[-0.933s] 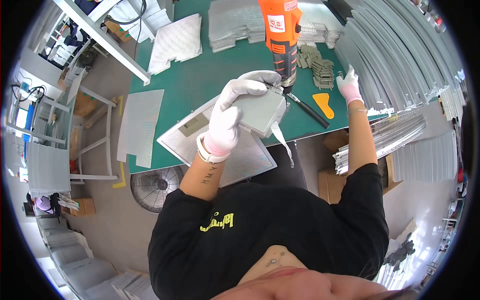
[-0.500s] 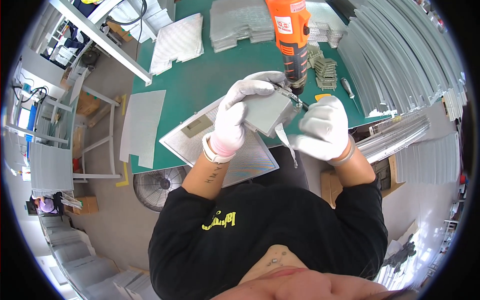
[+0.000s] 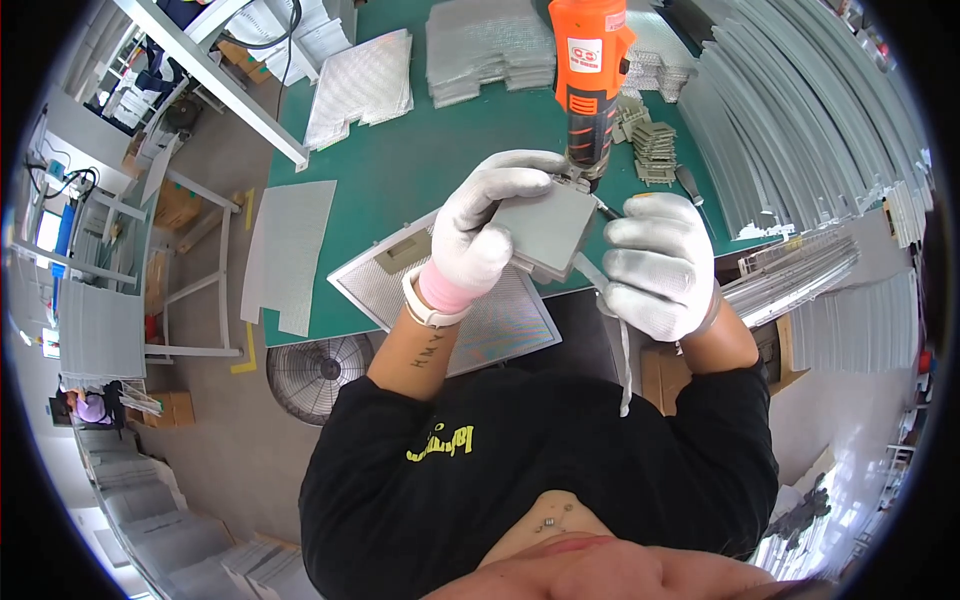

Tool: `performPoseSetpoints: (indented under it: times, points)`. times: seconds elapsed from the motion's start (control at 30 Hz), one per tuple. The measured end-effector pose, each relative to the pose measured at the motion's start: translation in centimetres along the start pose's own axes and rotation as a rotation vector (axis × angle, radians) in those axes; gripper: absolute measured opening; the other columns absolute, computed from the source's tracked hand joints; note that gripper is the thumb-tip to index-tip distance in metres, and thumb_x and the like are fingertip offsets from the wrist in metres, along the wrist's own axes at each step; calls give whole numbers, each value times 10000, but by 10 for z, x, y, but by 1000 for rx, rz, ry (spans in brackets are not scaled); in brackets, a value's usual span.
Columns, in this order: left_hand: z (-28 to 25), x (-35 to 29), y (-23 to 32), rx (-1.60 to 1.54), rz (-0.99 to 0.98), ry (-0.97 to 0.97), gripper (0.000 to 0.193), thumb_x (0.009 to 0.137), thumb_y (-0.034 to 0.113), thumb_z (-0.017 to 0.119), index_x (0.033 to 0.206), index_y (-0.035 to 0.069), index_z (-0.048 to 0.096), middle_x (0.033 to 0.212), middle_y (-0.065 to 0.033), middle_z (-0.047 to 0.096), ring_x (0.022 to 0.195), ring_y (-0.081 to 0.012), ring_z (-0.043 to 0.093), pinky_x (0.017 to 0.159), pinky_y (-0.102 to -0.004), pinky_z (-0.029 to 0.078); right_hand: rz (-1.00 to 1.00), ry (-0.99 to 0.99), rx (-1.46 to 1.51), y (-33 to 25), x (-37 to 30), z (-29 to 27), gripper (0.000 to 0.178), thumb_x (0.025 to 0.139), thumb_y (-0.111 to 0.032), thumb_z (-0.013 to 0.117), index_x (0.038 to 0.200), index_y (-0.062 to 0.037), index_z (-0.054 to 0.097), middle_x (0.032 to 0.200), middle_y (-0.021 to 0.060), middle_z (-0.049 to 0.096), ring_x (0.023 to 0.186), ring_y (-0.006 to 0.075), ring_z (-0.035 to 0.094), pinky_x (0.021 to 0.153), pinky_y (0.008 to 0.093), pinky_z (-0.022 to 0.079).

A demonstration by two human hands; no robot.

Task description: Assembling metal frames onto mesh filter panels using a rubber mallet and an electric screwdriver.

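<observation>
My gloved left hand [image 3: 470, 228] grips a flat grey box-shaped piece [image 3: 546, 226], thumb on its face and fingers round its far edge. A white strip [image 3: 626, 372] runs from the piece's right side to my gloved right hand [image 3: 660, 268], whose curled fingers close on it; its loose end hangs down. An orange cordless power tool [image 3: 590, 75] stands nose-down just beyond the piece, its tip near the far edge. Underneath, a framed mesh panel [image 3: 515, 315] with a handle recess lies across the table's front edge.
On the green table [image 3: 385, 165] are stacked mesh sheets [image 3: 490, 50], small metal brackets [image 3: 655, 150] and a screwdriver [image 3: 688, 183]. Long metal strips [image 3: 790, 120] are piled at the right. A floor fan [image 3: 328, 370] stands below the table's left front edge.
My right hand has moved slightly down and right, drawing out the white strip, which now hangs lower. The grey piece has tilted to show more of its flat face.
</observation>
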State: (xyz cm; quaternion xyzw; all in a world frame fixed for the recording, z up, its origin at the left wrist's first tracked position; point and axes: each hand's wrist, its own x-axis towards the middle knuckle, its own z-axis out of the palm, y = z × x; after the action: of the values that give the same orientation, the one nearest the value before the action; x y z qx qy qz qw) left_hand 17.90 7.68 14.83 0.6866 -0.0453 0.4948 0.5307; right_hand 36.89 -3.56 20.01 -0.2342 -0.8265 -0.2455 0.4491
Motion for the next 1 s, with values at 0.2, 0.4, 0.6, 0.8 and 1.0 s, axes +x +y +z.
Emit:
performPoseSetpoints:
  times: [0.2, 0.4, 0.6, 0.8, 1.0]
  points:
    - [-6, 1, 7, 74, 36, 2, 529, 1020, 451, 493, 1178, -30, 646, 1273, -272, 603, 1121, -309, 631, 956, -406, 502, -40, -148, 53, -6, 5, -10, 265, 578, -179, 740, 836, -145, 684, 939, 22, 664, 893, 228, 673, 809, 442, 572]
    - [-10, -4, 2, -90, -35, 17, 600, 1032, 517, 435, 1145, -22, 671, 1256, -291, 610, 1111, -364, 631, 934, -446, 522, 31, -113, 34, 0, 5, -14, 238, 624, -165, 751, 851, -142, 684, 993, 46, 683, 944, 277, 675, 830, 460, 567]
    - [-6, -10, -9, -517, -66, 22, 623, 1045, 515, 374, 1127, -39, 645, 1260, -394, 535, 1099, -443, 616, 938, -530, 540, 223, -69, 15, 9, 4, 0, 429, 774, -504, 727, 717, -95, 610, 1019, 133, 648, 1022, 392, 622, 858, 502, 505]
    - [-10, -8, -3, -711, -141, 15, 561, 1073, 432, 320, 1162, -57, 581, 1296, -420, 474, 1135, -474, 596, 928, -584, 537, 436, -6, 49, 16, -26, 15, 1433, 568, -583, 926, 1600, -72, 73, 1508, 251, 367, 1276, 404, 513, 1046, 509, 442]
    - [-16, -9, 2, -771, -215, 34, 570, 1060, 470, 356, 1164, -42, 583, 1326, -421, 463, 1177, -514, 547, 965, -592, 506, 772, -83, 508, 14, -34, 23, 1522, 484, -401, 1016, 1598, -59, 38, 1387, 172, 483, 1181, 235, 572, 980, 401, 491]
